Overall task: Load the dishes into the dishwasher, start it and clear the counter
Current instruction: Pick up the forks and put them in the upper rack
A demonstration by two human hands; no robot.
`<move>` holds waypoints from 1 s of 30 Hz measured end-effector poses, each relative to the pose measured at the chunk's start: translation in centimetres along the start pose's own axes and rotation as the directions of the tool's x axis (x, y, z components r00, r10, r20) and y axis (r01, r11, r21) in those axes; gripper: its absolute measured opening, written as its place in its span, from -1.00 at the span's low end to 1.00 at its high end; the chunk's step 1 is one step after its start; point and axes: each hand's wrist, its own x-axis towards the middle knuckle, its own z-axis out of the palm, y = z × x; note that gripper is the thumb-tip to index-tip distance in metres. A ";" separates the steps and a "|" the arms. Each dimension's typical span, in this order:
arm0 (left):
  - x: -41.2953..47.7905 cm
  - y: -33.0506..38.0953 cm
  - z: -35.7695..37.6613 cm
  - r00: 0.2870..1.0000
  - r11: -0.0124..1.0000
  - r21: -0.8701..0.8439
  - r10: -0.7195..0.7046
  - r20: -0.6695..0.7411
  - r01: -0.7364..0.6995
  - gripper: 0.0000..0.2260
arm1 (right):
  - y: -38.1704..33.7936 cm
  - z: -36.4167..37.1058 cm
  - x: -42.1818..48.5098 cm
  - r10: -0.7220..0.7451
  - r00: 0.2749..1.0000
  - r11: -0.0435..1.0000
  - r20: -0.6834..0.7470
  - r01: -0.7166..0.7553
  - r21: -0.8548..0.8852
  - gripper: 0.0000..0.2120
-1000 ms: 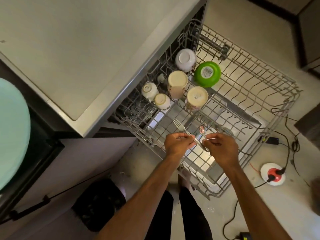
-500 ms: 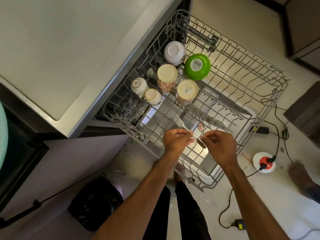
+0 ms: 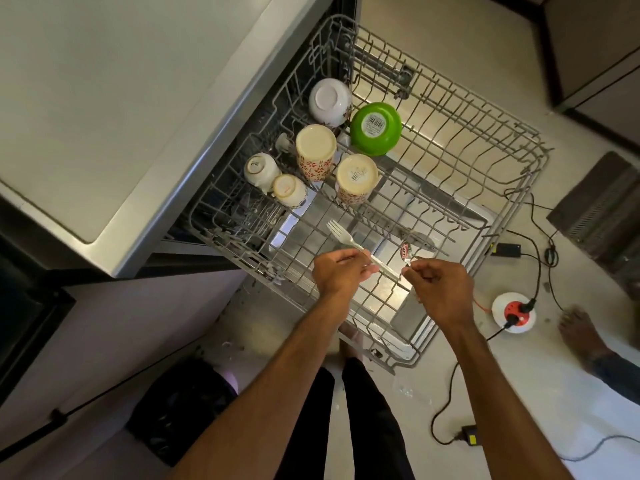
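While I watch through the head camera, the counter point(image 3: 104, 98) fills the left of the view and the dishwasher rack point(image 3: 540, 148) stands pulled out beside it; at the rack's left end sit two small cups point(image 3: 261, 169), two patterned tumblers point(image 3: 316, 150), a white bowl point(image 3: 329, 102) and a green bowl point(image 3: 375, 128), all mouth down. Nearer me, the left hand point(image 3: 341, 271) has its fingers curled round the handle of a fork point(image 3: 341, 233), held just above the rack's near wires. The fork's long axis runs on a diagonal, with the tines up and to the left, away from me, and the handle's end down to the right, almost touching the right hand point(image 3: 441, 289). That hand pinches a smaller utensil point(image 3: 404, 251) with a red-and-white label on its head, a spoon by my guess. The coming move turns on that diagonal: I judge the fork must drop or lie between the wires directly under the left hand, the nearer of the two. I can make out no cutlery basket, so the tines may slip through the wires. Further right a floor socket point(image 3: 514, 311) lies among cables, and another person's foot point(image 3: 578, 336) stands beyond it.
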 end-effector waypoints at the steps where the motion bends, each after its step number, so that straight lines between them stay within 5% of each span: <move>1: 0.3 0.2 0.6 1.000 1.000 -0.003 -0.014 -0.008 0.014 -0.87 | 0.0 -0.2 0.0 -0.009 1.000 1.000 -0.005 0.009 -0.004 -0.95; 13: 6.8 0.0 2.9 0.968 0.968 0.220 -0.065 -0.243 0.120 -0.68 | 0.0 -0.7 -0.2 0.018 0.999 1.000 -0.026 -0.017 0.026 -0.96; 22: 8.1 -0.4 5.5 0.961 0.934 0.311 -0.093 -0.261 0.175 -0.52 | 0.5 -0.7 -0.1 0.022 1.000 0.999 -0.015 -0.022 0.047 -0.96; 30: 9.2 -1.0 6.2 0.954 0.805 0.549 -0.067 -0.291 0.224 -0.45 | 0.4 -0.2 0.3 -0.016 0.999 0.999 0.027 0.015 0.045 -0.97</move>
